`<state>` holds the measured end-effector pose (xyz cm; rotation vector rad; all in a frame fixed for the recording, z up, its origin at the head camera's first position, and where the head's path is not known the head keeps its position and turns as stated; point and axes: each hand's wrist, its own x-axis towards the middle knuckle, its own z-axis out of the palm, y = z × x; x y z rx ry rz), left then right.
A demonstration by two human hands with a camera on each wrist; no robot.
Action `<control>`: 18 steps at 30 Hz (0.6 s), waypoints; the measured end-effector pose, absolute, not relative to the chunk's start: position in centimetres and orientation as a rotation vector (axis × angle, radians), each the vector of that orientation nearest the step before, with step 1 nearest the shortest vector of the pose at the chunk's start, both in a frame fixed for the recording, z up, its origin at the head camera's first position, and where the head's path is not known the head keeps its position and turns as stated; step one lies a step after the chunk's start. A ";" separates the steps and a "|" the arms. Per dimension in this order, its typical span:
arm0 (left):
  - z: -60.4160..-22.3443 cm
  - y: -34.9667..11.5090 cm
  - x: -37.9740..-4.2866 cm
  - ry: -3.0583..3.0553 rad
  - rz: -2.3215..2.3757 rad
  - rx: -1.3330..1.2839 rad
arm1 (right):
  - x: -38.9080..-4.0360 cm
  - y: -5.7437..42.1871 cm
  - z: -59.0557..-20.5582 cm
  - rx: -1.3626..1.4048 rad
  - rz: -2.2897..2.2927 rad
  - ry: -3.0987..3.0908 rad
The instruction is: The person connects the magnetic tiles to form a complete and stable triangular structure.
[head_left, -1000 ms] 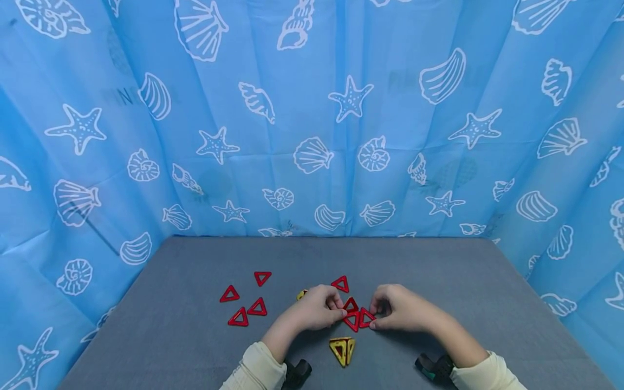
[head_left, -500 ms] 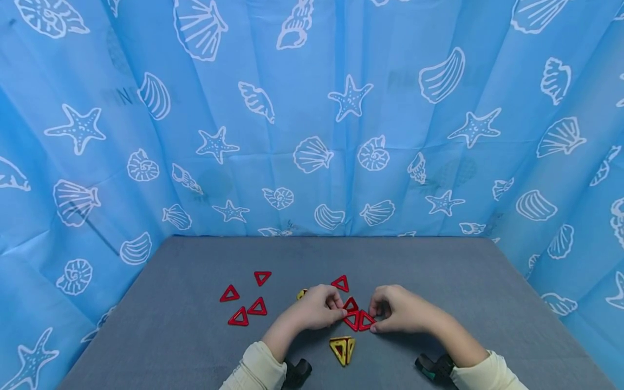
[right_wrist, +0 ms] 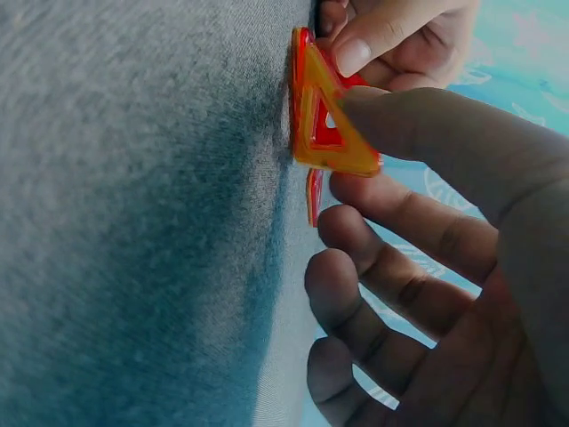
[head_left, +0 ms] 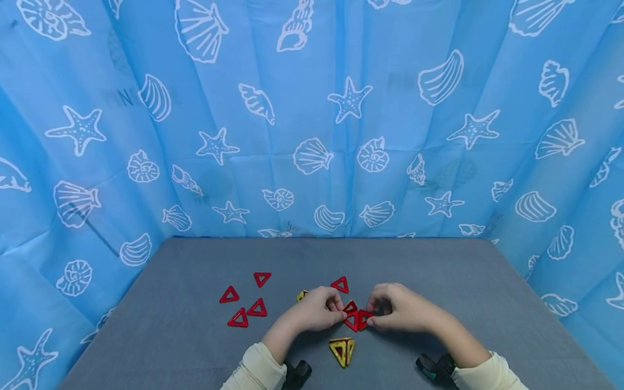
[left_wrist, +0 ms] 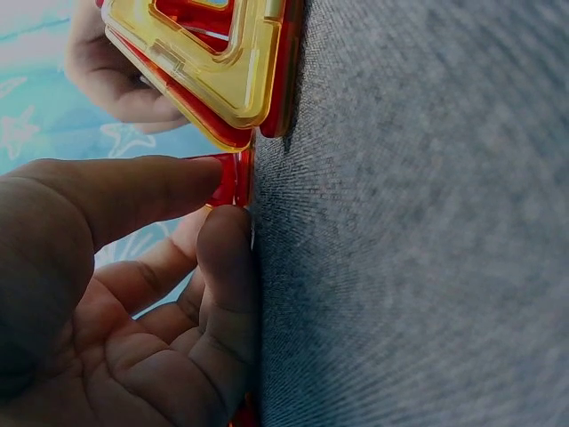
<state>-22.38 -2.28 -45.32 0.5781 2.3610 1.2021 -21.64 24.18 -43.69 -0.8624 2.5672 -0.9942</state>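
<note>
Several red triangular magnetic tiles with open centers lie together mid-table between both hands. My left hand pinches the left side of the front tile with thumb and index finger. A second tile lies just behind it. On the right, my right hand pinches another triangular tile between thumb and index finger; it looks orange in the right wrist view and overlaps its neighbor in the head view. Its other fingers are loosely bent below. Nearer me sits a pair of yellow triangular tiles with red beneath.
Several loose red triangular tiles are spread over the left of the grey table. One more red tile lies behind the hands. A yellow piece is partly hidden by the left hand. A blue shell-patterned curtain surrounds the back.
My right hand has shifted slightly left, and its thumb now overlaps the right-hand red tile, which has moved a little toward the front one. The left hand has stayed in place.
</note>
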 end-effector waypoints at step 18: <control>-45.5 -2.4 -22.3 2.334 1.228 0.643 | -21.0 22.8 -44.0 -0.936 -1.134 2.603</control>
